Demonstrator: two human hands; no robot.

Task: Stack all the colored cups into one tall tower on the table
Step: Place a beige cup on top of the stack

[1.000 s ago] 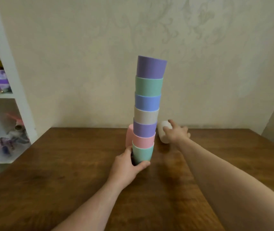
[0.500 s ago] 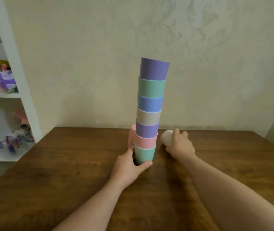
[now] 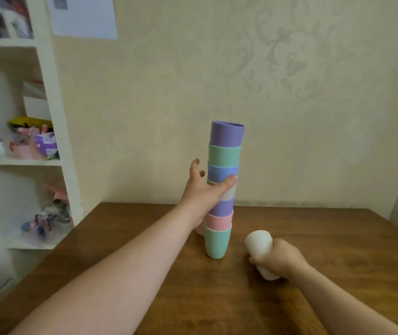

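A tower of several nested cups (image 3: 223, 180) stands on the wooden table (image 3: 159, 296), green at the bottom and purple at the top. My left hand (image 3: 204, 192) wraps the tower's middle, thumb across the blue and beige cups. My right hand (image 3: 281, 258) grips a white cup (image 3: 259, 245) tilted on its side, to the right of the tower's base. A pink cup (image 3: 200, 229) stands behind the tower, mostly hidden by my left arm.
A white shelf unit (image 3: 55, 131) with toys and boxes stands at the left, next to the table's left edge. The wall runs close behind the tower. A sheet of paper (image 3: 84, 16) hangs on the wall at upper left.
My left hand has risen from the bottom green cup to the tower's middle. My right hand has pulled the white cup toward me and to the right of the base.
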